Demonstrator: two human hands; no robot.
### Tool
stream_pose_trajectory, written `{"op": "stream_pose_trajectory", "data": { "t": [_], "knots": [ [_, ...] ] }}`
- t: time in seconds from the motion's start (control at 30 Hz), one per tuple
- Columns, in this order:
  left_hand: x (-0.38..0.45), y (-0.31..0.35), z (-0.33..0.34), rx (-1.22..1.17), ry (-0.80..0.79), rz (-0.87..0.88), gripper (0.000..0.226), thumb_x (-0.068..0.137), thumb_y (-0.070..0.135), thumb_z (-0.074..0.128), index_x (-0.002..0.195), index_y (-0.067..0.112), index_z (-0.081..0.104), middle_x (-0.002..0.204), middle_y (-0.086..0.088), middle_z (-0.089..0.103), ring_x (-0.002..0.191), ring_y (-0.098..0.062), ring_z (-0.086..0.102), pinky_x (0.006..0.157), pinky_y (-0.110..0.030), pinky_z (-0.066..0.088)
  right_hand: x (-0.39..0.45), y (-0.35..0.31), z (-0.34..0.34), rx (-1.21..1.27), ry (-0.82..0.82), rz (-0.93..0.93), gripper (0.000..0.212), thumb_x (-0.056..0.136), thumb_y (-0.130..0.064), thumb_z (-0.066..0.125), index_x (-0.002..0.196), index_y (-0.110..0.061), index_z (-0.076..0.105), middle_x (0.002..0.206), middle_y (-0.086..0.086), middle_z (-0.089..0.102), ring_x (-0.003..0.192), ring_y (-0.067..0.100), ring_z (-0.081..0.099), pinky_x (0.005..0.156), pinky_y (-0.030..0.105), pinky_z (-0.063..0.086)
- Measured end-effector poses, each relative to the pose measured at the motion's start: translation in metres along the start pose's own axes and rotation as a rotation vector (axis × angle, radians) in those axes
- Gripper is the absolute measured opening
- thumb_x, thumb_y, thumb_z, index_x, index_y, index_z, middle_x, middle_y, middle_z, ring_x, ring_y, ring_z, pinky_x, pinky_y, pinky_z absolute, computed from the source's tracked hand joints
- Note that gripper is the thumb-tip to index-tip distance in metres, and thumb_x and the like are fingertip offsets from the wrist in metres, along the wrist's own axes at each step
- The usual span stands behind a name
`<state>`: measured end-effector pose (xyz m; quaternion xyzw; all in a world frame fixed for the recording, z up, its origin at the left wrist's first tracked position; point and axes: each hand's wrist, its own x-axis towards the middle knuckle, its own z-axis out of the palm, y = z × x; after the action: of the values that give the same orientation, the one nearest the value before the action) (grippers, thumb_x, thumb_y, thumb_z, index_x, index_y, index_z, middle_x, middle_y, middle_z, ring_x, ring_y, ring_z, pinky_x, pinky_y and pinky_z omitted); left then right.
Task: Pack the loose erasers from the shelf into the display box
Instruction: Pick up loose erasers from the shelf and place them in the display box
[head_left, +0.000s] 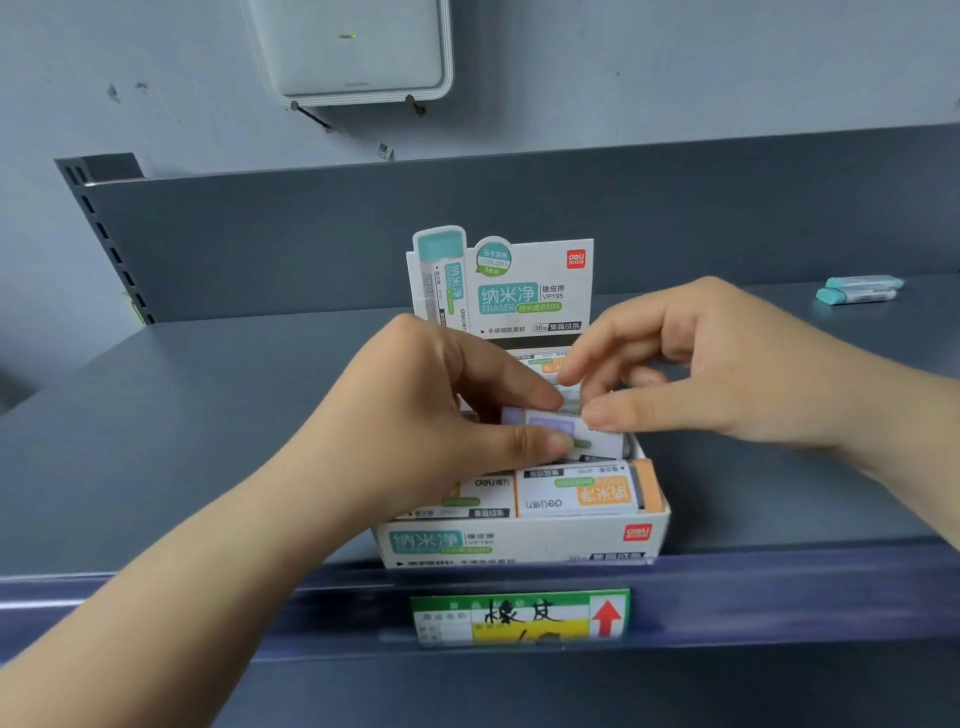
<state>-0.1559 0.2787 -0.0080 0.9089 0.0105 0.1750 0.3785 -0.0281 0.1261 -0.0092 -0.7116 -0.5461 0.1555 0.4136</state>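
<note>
**Tucking a purple eraser into the box**

Holding a purple eraser (563, 434) over the display box (519, 543), both hands are busy in the middle of the shelf (208, 415). The left hand (441, 415) pinches the eraser's left end between thumb and fingers. The right hand (691, 364) has its thumb on the eraser's right end, with its other fingers curled just above; so each grip is closed on this one eraser. The eraser sits a little tilted, above the row already packed.

Two orange erasers (587, 493) lie flat in the front of the box, side by side. More lie behind them, mostly hidden by the hands.

This looks like the placing step: the eraser is at the box but not yet lying flat in its spot. Next it likely needs to be turned level, slid down next to the others, and pushed gently so it fits snug.

The job is not done. Two blue erasers (860, 290) lie loose on the shelf, far off to the right, well apart from the box. One hand will have to reach over there for them.

A price label (519, 616) hangs on the shelf's front edge, below the box.
</note>
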Motion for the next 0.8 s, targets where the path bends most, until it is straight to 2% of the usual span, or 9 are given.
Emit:
{"op": "stream_pose_trajectory", "data": {
  "t": [0.1, 0.23, 0.33, 0.43, 0.5, 0.57, 0.7, 0.73, 0.8],
  "knots": [
    [-0.001, 0.002, -0.001, 0.016, -0.018, 0.055, 0.013, 0.058, 0.028, 0.079, 0.068, 0.032, 0.073, 0.062, 0.011, 0.071, 0.049, 0.007, 0.053, 0.048, -0.001, 0.035, -0.002, -0.003, 0.0, -0.047, 0.015, -0.001, 0.02, 0.062, -0.03, 0.072, 0.081, -0.029, 0.07, 0.061, -0.017, 0.067, 0.055, 0.019, 0.036, 0.059, 0.026, 0.035],
    [-0.003, 0.004, -0.008, 0.106, -0.115, 0.128, 0.01, 0.066, 0.039, 0.067, 0.076, 0.037, 0.071, 0.073, 0.022, 0.069, 0.054, 0.012, 0.055, 0.05, 0.001, 0.035, -0.005, -0.009, 0.001, -0.17, 0.019, -0.023, 0.011, 0.07, -0.023, 0.078, 0.072, -0.031, 0.071, 0.05, -0.022, 0.058, 0.055, 0.028, 0.037, 0.052, 0.034, 0.036],
    [-0.004, -0.002, -0.015, 0.182, -0.137, 0.165, 0.009, 0.072, 0.036, 0.072, 0.081, 0.04, 0.073, 0.077, 0.02, 0.069, 0.062, 0.008, 0.058, 0.052, -0.001, 0.036, -0.008, -0.011, 0.001, -0.256, 0.022, -0.016, 0.004, 0.074, -0.034, 0.072, 0.074, -0.037, 0.072, 0.052, -0.001, 0.059, 0.06, 0.035, 0.044, 0.057, 0.04, 0.038],
    [-0.002, -0.004, -0.018, 0.2, -0.157, 0.167, 0.02, 0.066, 0.038, 0.066, 0.084, 0.038, 0.074, 0.083, 0.022, 0.07, 0.07, -0.004, 0.061, 0.054, -0.008, 0.039, -0.011, -0.01, 0.002, -0.306, -0.014, -0.025, 0.019, 0.067, -0.05, 0.062, 0.084, -0.047, 0.067, 0.067, 0.017, 0.063, 0.063, 0.036, 0.046, 0.06, 0.042, 0.042],
    [0.001, -0.003, -0.016, 0.21, -0.165, 0.17, 0.016, 0.067, 0.037, 0.075, 0.082, 0.04, 0.074, 0.081, 0.023, 0.07, 0.069, -0.01, 0.062, 0.055, -0.015, 0.043, -0.012, -0.013, 0.003, -0.294, -0.035, -0.032, 0.018, 0.066, -0.051, 0.065, 0.083, -0.045, 0.068, 0.069, 0.002, 0.067, 0.062, 0.035, 0.045, 0.06, 0.041, 0.041],
    [0.005, -0.001, -0.013, 0.215, -0.177, 0.169, 0.013, 0.065, 0.032, 0.077, 0.077, 0.038, 0.075, 0.075, 0.021, 0.071, 0.065, -0.012, 0.06, 0.055, -0.018, 0.044, -0.012, -0.012, 0.001, -0.262, -0.016, -0.029, 0.009, 0.071, -0.039, 0.073, 0.079, -0.041, 0.07, 0.068, -0.01, 0.067, 0.063, 0.035, 0.044, 0.059, 0.038, 0.039],
    [0.009, 0.001, -0.012, 0.244, -0.204, 0.188, 0.011, 0.064, 0.032, 0.07, 0.073, 0.038, 0.075, 0.072, 0.022, 0.07, 0.063, -0.001, 0.059, 0.053, -0.011, 0.04, -0.011, -0.008, 0.0, -0.294, -0.045, -0.041, 0.015, 0.067, -0.044, 0.064, 0.081, -0.043, 0.069, 0.076, 0.022, 0.064, 0.064, 0.037, 0.044, 0.065, 0.046, 0.044],
    [0.009, 0.001, -0.012, 0.255, -0.212, 0.194, 0.012, 0.065, 0.031, 0.07, 0.073, 0.038, 0.075, 0.072, 0.022, 0.07, 0.063, 0.0, 0.06, 0.053, -0.009, 0.039, -0.011, -0.008, 0.0, -0.28, -0.047, -0.049, 0.014, 0.067, -0.043, 0.063, 0.079, -0.042, 0.07, 0.076, 0.018, 0.065, 0.064, 0.038, 0.044, 0.064, 0.047, 0.045],
    [0.008, 0.002, -0.014, 0.28, -0.212, 0.197, 0.012, 0.067, 0.026, 0.072, 0.074, 0.035, 0.076, 0.072, 0.022, 0.07, 0.064, 0.002, 0.06, 0.053, -0.004, 0.037, -0.011, -0.008, 0.002, -0.255, -0.04, -0.061, 0.011, 0.067, -0.04, 0.063, 0.073, -0.039, 0.072, 0.075, -0.009, 0.067, 0.062, 0.032, 0.045, 0.061, 0.043, 0.045]
  ]
}}
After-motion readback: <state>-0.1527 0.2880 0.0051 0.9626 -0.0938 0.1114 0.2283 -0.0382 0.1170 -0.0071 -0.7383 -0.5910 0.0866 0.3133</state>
